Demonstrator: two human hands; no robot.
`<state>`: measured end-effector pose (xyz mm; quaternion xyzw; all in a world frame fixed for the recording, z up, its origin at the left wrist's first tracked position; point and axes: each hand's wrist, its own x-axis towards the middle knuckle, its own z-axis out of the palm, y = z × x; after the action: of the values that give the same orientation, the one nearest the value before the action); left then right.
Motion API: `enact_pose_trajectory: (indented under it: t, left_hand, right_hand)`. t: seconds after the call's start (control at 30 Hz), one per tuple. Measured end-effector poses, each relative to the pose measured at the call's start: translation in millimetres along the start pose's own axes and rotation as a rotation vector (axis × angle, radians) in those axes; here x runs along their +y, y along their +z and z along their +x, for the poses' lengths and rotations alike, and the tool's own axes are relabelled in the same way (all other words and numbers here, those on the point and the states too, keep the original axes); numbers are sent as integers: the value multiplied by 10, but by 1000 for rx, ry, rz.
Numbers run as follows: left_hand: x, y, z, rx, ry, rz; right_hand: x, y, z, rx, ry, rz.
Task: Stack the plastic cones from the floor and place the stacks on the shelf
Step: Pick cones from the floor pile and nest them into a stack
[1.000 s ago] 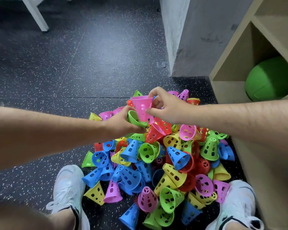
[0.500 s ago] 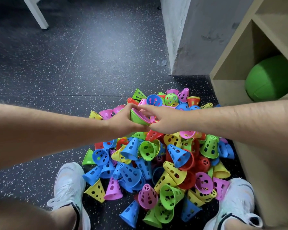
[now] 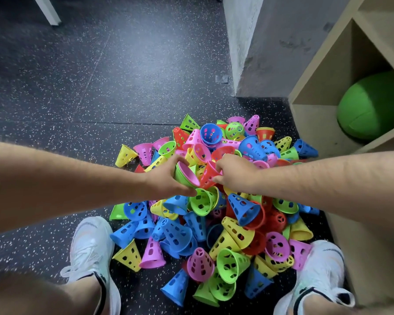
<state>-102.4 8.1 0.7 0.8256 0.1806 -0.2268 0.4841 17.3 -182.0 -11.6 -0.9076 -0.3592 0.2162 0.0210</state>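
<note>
A heap of perforated plastic cones (image 3: 214, 212) in blue, green, yellow, pink and red lies on the dark floor between my feet. My left hand (image 3: 166, 180) holds a small stack (image 3: 187, 173): a pink cone nested inside a green one, mouth tilted to the right. My right hand (image 3: 234, 171) pinches a red cone (image 3: 208, 175) lying on the heap, right beside the stack's mouth. The wooden shelf (image 3: 323, 78) stands at the right.
A green ball (image 3: 371, 105) fills the shelf's lower compartment. A grey concrete pillar (image 3: 255, 42) rises behind the heap. My white shoes (image 3: 91, 251) (image 3: 319, 269) flank the heap. A white furniture leg (image 3: 47, 10) stands at the far left.
The pink cone that my right hand held has gone into the green cone in my left hand. My right hand has dropped to the heap and closed on a red cone.
</note>
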Motion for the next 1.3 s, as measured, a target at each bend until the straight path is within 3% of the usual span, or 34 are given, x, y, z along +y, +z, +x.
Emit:
enact_pose_trajectory:
  t: [0.27,0.53,0.73,0.83,1.03,1.3]
  left_hand:
    - [-47,-48,69,35,-4,-28]
    - [-25,-105,84,65,12,-46]
    - [242,-77,190,133,134,-121]
    - [321,-66,242,170,172,-211]
    - [439,-71,245,180,187,-260]
    - [370,-54,201,149,271,-230]
  right_hand:
    - [53,-240,61,19,-88,119]
    - [70,-578,-128,258,-161,246]
    - [-66,-700,-237,342,-256,258]
    - [-95,-645,-226,318,-250,281]
    - [-111,-406,-270,210,-165,780]
    - [-24,-466,-336,202,-190,799]
